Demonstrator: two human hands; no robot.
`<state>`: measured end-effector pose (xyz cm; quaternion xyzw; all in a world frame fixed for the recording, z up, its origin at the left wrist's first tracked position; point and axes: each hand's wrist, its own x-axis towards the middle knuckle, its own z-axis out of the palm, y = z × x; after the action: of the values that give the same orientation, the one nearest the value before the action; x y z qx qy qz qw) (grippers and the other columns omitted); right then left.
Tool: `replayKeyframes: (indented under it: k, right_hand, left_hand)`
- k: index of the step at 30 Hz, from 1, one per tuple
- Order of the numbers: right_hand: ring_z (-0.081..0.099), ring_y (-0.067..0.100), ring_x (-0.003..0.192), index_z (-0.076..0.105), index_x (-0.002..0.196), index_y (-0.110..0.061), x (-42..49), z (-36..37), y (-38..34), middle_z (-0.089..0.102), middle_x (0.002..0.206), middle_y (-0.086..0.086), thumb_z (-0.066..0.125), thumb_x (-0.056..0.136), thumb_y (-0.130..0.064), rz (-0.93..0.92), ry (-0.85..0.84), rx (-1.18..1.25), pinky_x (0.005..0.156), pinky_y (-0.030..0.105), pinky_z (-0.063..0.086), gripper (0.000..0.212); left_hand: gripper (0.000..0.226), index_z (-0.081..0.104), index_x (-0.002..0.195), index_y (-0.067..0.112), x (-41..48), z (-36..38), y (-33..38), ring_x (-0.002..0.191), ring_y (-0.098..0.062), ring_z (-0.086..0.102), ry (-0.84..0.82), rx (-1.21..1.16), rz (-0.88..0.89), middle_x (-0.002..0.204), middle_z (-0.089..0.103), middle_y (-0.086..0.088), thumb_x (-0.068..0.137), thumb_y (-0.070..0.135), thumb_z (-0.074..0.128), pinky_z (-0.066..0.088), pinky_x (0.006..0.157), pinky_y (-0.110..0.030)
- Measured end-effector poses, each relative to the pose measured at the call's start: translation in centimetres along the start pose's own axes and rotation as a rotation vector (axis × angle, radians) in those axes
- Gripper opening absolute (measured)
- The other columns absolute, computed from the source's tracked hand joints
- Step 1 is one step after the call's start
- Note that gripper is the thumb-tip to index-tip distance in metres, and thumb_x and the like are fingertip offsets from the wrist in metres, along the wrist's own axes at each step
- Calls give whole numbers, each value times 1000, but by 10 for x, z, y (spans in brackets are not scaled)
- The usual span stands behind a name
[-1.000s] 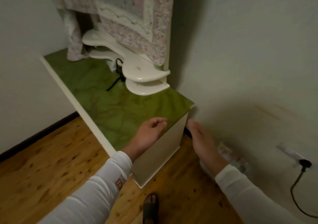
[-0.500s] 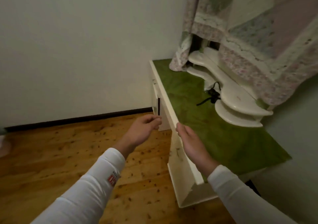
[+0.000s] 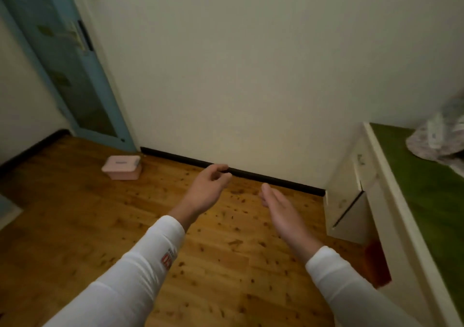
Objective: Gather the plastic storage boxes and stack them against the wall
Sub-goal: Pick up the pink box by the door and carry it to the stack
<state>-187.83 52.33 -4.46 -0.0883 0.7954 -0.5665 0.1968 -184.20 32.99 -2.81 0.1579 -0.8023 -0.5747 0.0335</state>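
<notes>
My left hand point(image 3: 208, 191) hangs in the air with its fingers loosely curled round nothing, and my right hand point(image 3: 281, 211) is beside it, flat and relaxed, also empty. Both are over the knotty wooden floor point(image 3: 100, 226), well to the right of the blue-framed door point(image 3: 62, 70).

What has changed is the view. Half a second ago the white cabinet with the green top surface point(image 3: 351, 201) filled the middle of the picture and my hands were at its front edge. Now the head has swung towards the door, the cabinet has slid to the side farthest from it, and my hands are off it.

That swing has brought a small pink plastic storage box with a lid point(image 3: 122, 167) into sight. It sits on the floor just in front of the door's foot, close to the near end of the black skirting board point(image 3: 251, 176), untouched and well apart from both hands.

I judge this as searching done, fetching next. I need to step towards the door, take the box in both hands, and carry it to the stacking place by the pale wall point(image 3: 251, 75). No stack shows in this view.
</notes>
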Motion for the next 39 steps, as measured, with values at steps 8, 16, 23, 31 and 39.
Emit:
replayKeyframes:
  k: [8,16,23,31,39]
  right_hand:
    - [50,-2,108,50,131,-39,81,99,-57,55,115,-24,29,77,-81,-76,-161,-49,79,18,37,72]
    - [51,-3,103,50,127,-42,172,182,-95,55,112,-24,29,86,-74,-130,-354,-86,79,21,39,56]
    - [53,2,107,52,127,-40,292,259,-144,58,115,-18,31,85,-75,-160,-473,-47,78,24,42,59]
    - [56,-7,90,54,88,-51,408,337,-203,58,93,-31,27,86,-74,-190,-593,-95,65,15,39,35]
    - [61,-15,76,55,86,-54,480,417,-235,62,82,-32,27,64,-91,-185,-646,-135,60,13,41,52]
  left_hand:
    - [38,56,133,27,36,-120,-33,105,-5,62,166,-48,-70,125,63,5,97,37,54,45,68,-13]
    - [36,56,132,27,86,-194,-61,104,-5,64,328,-83,-145,125,64,3,97,36,55,45,72,-20]
    - [34,60,131,25,163,-279,-65,102,-6,62,482,-55,-193,122,61,3,98,35,54,50,92,-30]
    - [31,58,129,26,233,-361,-84,101,-5,60,598,-75,-283,123,61,3,100,34,52,46,75,-20]
    - [23,60,121,30,285,-439,-111,97,-2,60,678,-106,-321,113,64,8,99,34,52,44,72,-19]
